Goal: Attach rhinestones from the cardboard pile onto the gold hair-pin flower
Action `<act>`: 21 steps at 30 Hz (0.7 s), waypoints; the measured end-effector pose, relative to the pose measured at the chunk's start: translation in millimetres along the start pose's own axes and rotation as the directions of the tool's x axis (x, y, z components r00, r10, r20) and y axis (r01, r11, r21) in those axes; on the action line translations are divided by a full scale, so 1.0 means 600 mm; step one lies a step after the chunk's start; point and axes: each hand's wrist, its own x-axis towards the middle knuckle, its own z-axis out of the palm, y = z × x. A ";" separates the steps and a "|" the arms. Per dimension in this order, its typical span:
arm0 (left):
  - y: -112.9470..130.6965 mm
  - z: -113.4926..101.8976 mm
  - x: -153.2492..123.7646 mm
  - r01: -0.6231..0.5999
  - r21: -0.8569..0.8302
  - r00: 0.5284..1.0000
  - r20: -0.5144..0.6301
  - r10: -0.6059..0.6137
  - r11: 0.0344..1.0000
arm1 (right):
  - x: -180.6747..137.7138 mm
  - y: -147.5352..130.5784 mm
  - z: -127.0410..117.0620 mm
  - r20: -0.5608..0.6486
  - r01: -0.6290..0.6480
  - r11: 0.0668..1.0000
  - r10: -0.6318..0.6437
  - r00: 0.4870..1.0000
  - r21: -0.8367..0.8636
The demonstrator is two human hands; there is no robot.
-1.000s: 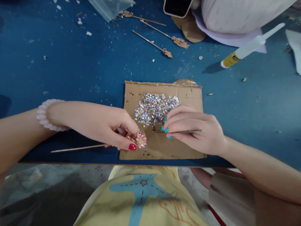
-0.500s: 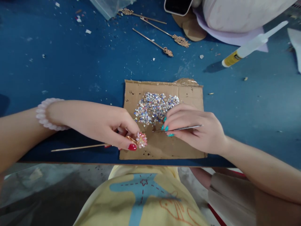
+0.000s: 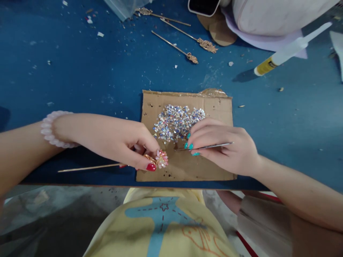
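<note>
My left hand (image 3: 125,146) is closed around a gold hair stick (image 3: 89,167), whose long shaft points left. At its right end a cluster of pink and clear beads (image 3: 162,159) sticks out past my thumb. Between the fingers and thumb of my right hand (image 3: 225,144) is a pair of thin metal tweezers (image 3: 214,145), tips pointing left. Those tips hover over or touch the cardboard (image 3: 214,167), just below a pile of small glittering rhinestones (image 3: 174,121); whether they grip a stone is too small to tell.
Several gold hair sticks (image 3: 177,46) lie at the back of the blue table (image 3: 80,71). A glue bottle (image 3: 265,66) stands at the right, near a large pale rounded object (image 3: 268,18). A phone (image 3: 203,5) and a clear plastic bag (image 3: 123,7) sit along the far edge.
Almost nothing differs. Both hands keep their holds on the hair stick and tweezers, and the view has shifted very slightly.
</note>
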 end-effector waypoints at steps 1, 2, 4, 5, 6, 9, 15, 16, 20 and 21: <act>-0.001 0.000 0.001 0.001 0.001 1.000 -0.001 -0.001 1.000 | 0.000 0.000 0.000 -0.004 -0.002 1.000 0.002 1.000 0.000; -0.001 0.000 0.001 0.002 0.002 1.000 -0.004 -0.002 1.000 | 0.000 0.001 0.001 -0.009 -0.005 1.000 0.005 1.000 0.000; -0.002 0.001 0.002 0.005 0.001 1.000 -0.006 -0.005 1.000 | 0.000 0.001 0.001 -0.018 -0.008 1.000 0.008 1.000 0.003; -0.002 0.001 0.002 0.005 0.001 1.000 -0.007 -0.005 1.000 | 0.000 0.001 0.001 -0.017 -0.010 1.000 0.010 1.000 0.003; -0.001 0.001 0.002 0.006 -0.001 1.000 -0.006 -0.006 1.000 | 0.001 0.001 0.002 -0.015 -0.012 1.000 0.012 1.000 0.004; 0.001 0.003 0.002 0.013 -0.007 1.000 -0.008 -0.013 1.000 | 0.001 0.000 0.001 -0.004 -0.019 1.000 0.019 1.000 0.002; 0.009 0.006 -0.001 0.028 0.009 1.000 -0.011 -0.028 1.000 | 0.000 0.000 0.000 -0.002 -0.014 1.000 0.014 1.000 0.001; 0.010 0.005 -0.001 0.029 0.005 1.000 -0.008 -0.029 1.000 | 0.000 0.000 -0.001 -0.001 -0.013 1.000 0.013 1.000 0.001; 0.009 0.005 0.000 0.027 0.013 1.000 -0.006 -0.027 1.000 | 0.001 -0.001 -0.001 0.010 -0.011 1.000 0.011 1.000 -0.008; 0.009 0.005 0.000 0.028 0.019 1.000 -0.008 -0.027 0.999 | 0.001 -0.001 -0.001 0.011 -0.010 1.000 0.010 1.000 -0.009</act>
